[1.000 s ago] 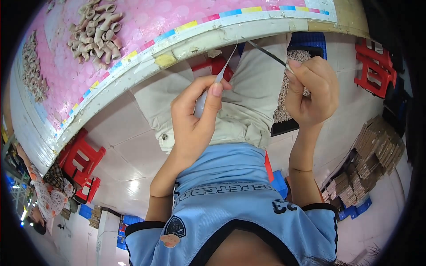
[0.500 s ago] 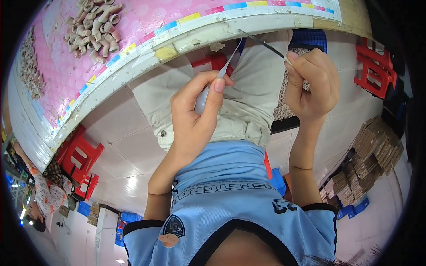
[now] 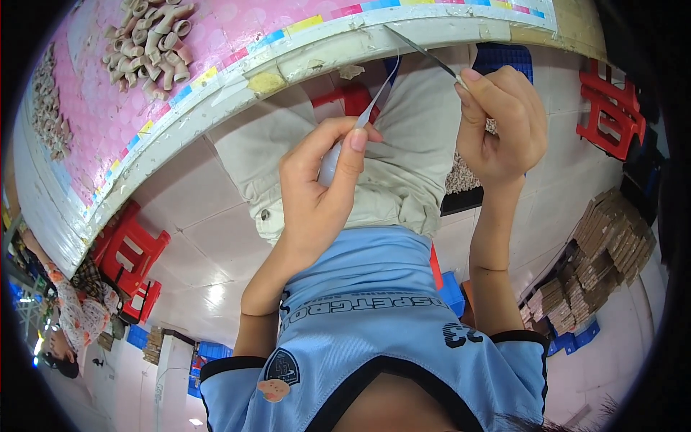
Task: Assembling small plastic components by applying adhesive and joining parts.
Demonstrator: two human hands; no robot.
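Observation:
My left hand [image 3: 320, 173] is closed around a translucent whitish dropper [image 3: 367, 111] with a rounded bulb in the palm. Thumb and forefinger pinch its neck, and its long thin spout points up toward the table edge. In my right hand [image 3: 507, 122], thumb and forefinger pinch the near end of a slim dark tool [image 3: 423, 52]; its exact kind I cannot make out. The tool slants up and left, its far tip overlapping the table's rim in view. The dropper's spout ends just below the tool's shaft; whether they touch I cannot tell.
A pink-covered table [image 3: 237, 32] with a worn white edge curves across the top. On it lie a pile of small beige tube-like pieces [image 3: 151, 47] and another heap farther left. Red stools [image 3: 612, 108], stacked cardboard [image 3: 583, 259] and a person [image 3: 75, 309] at the left surround me.
My right hand has shifted slightly up and left, taking the dark tool with it. The dropper's spout tip has risen a little; my left hand has barely moved.

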